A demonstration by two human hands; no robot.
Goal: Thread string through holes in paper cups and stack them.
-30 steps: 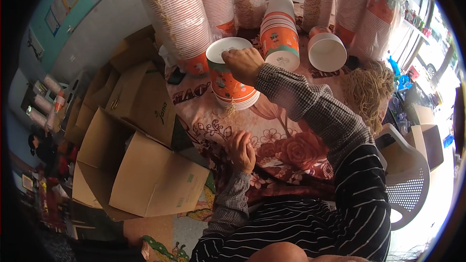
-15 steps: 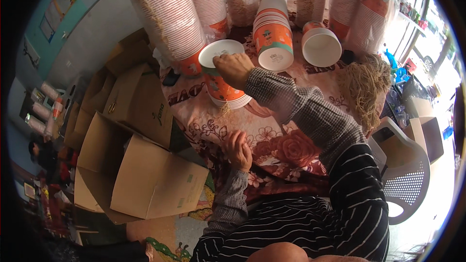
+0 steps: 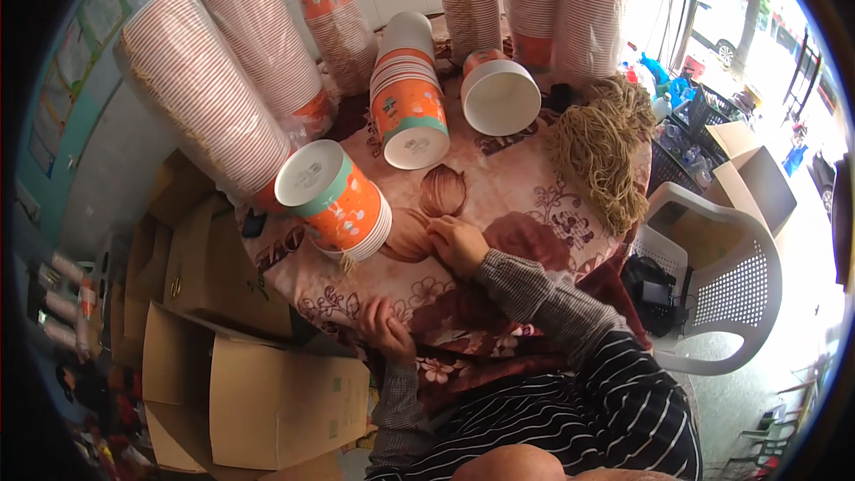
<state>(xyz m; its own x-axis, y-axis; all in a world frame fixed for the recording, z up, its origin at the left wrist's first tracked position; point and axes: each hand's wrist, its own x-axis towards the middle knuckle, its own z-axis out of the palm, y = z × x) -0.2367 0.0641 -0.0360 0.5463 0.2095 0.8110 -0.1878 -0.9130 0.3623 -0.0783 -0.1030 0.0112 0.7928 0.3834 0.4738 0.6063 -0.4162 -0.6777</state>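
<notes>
My left hand (image 3: 387, 330) rests near the table's front edge, fingers loosely apart, holding nothing visible. My right hand (image 3: 459, 248) is low over the tablecloth with its fingers curled together; whatever they may pinch is hidden. Left of it, a short stack of orange paper cups (image 3: 343, 200) stands upside down, tan string ends (image 3: 349, 262) showing at its lower rim. Beyond lies a longer tilted stack of orange and green cups (image 3: 410, 111). A single paper cup (image 3: 500, 98) rests on its side, its white mouth facing me. A heap of tan string (image 3: 606, 151) lies at the right.
Tall plastic-wrapped cup stacks (image 3: 209, 98) line the back and left of the flowered tablecloth (image 3: 534, 200). Cardboard boxes (image 3: 285, 401) stand on the floor at left. A grey plastic chair (image 3: 730, 276) with a black bag on it is at right, near crates of bottles (image 3: 690, 147).
My right hand has left the top of the short cup stack and come down to the tablecloth at its right. My left hand remains near the front edge. The view has shifted.
</notes>
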